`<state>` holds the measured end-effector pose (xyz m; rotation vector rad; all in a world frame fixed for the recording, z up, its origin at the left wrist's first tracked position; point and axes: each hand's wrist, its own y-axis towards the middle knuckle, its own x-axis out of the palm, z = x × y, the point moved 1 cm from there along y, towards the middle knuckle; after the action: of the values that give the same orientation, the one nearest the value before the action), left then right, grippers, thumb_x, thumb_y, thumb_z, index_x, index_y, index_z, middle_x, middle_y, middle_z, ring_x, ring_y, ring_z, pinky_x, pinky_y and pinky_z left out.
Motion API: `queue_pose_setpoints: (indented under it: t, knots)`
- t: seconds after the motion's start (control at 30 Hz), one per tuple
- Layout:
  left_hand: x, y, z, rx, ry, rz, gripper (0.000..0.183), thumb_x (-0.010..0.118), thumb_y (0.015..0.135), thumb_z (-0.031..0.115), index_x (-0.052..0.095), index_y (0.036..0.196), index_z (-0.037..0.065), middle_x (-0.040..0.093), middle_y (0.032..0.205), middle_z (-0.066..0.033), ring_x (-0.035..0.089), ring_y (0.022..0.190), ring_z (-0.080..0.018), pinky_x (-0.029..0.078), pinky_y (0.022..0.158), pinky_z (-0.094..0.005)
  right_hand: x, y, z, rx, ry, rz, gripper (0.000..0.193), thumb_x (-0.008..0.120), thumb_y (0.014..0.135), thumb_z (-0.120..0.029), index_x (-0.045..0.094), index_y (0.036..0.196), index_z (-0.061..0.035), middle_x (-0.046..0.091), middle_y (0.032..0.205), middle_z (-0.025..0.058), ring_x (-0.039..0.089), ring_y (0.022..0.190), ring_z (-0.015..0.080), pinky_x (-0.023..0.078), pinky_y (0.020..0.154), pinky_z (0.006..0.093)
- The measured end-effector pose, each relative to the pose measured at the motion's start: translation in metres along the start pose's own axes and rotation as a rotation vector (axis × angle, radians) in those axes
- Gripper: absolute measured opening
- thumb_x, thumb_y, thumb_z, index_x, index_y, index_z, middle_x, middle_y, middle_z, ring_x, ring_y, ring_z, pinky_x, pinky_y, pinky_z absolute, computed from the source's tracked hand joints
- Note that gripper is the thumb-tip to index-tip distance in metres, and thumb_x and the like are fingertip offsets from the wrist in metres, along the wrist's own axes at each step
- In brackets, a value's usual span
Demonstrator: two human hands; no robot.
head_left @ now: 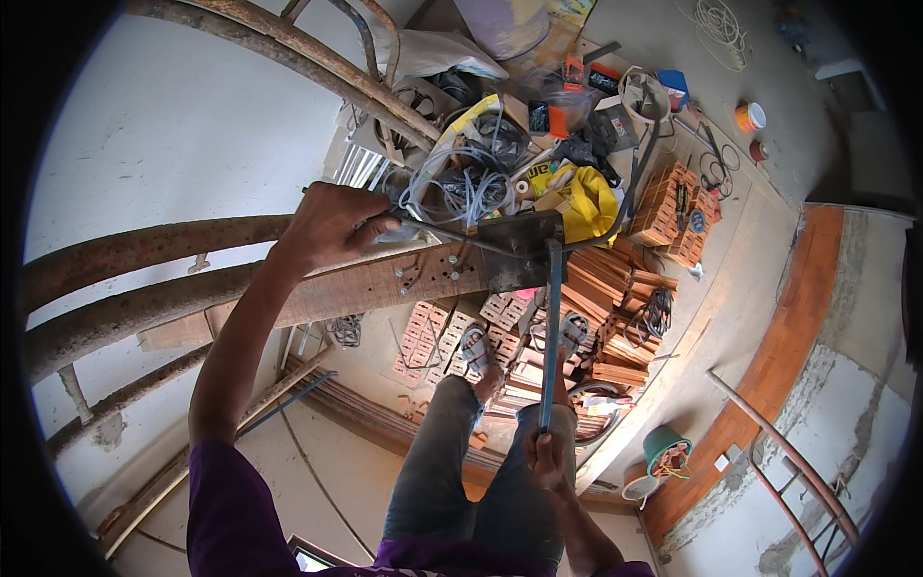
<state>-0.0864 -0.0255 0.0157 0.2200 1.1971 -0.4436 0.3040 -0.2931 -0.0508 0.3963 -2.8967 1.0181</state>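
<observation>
My left hand (pixel 332 226) is closed around a thin dark metal rod (pixel 452 234). The rod runs across a dark metal plate (pixel 514 260) fixed to the end of a wooden plank (pixel 385 284). Beyond the plate the rod curves away and upward to the right. My right hand (pixel 545 460) grips the lower end of a long blue metal bar (pixel 555 337). The bar's far end meets the rod at the plate's right edge. Small bolts or pegs (pixel 454 262) stand on the plank.
Rusty scaffold pipes (pixel 154 250) cross at left. Below lie stacked red bricks (pixel 423 337), with my sandalled feet among them. A yellow bag (pixel 586 202), clear tubing (pixel 461 183) and other clutter lie ahead. A green bucket (pixel 663 447) stands at lower right.
</observation>
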Motion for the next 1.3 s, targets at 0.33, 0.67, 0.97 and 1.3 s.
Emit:
queue_pose_setpoints:
  t: [0.33, 0.67, 0.97, 1.3]
  knots:
    - [0.014, -0.005, -0.004, 0.031, 0.051, 0.071, 0.025, 0.067, 0.086, 0.034, 0.062, 0.079, 0.011, 0.060, 0.063, -0.0057, 0.060, 0.059, -0.0251, 0.045, 0.053, -0.0389, -0.004, 0.001, -0.001, -0.044, -0.023, -0.024, 0.059, 0.035, 0.100, -0.056, 0.044, 0.069, -0.0068, 0.037, 0.048, -0.0017, 0.033, 0.039, 0.0061, 0.023, 0.037, 0.0240]
    - [0.007, 0.003, -0.003, 0.017, 0.099, 0.082, 0.024, 0.069, 0.081, 0.026, 0.057, 0.070, 0.008, 0.056, 0.063, -0.0070, 0.056, 0.057, -0.0285, 0.042, 0.055, -0.0398, 0.042, -0.005, 0.021, -0.033, 0.091, 0.071, 0.060, 0.034, 0.100, -0.056, 0.044, 0.068, -0.0059, 0.038, 0.052, -0.0017, 0.036, 0.045, 0.0063, 0.025, 0.043, 0.0249]
    - [0.015, -0.003, 0.007, -0.059, 0.076, 0.112, 0.022, 0.070, 0.080, 0.025, 0.057, 0.070, 0.009, 0.057, 0.063, -0.0065, 0.057, 0.058, -0.0283, 0.042, 0.056, -0.0397, 0.081, -0.004, 0.025, -0.070, 0.256, 0.074, 0.060, 0.039, 0.096, -0.064, 0.040, 0.072, -0.0088, 0.036, 0.051, -0.0025, 0.032, 0.042, 0.0056, 0.024, 0.040, 0.0236]
    - [0.000, -0.001, 0.003, 0.006, 0.120, 0.040, 0.022, 0.065, 0.086, 0.029, 0.060, 0.075, 0.010, 0.056, 0.064, -0.0055, 0.058, 0.060, -0.0264, 0.042, 0.056, -0.0387, 0.076, 0.001, 0.014, -0.075, 0.366, -0.009, 0.056, 0.038, 0.099, -0.058, 0.042, 0.074, -0.0072, 0.035, 0.052, -0.0027, 0.032, 0.043, 0.0059, 0.024, 0.042, 0.0237]
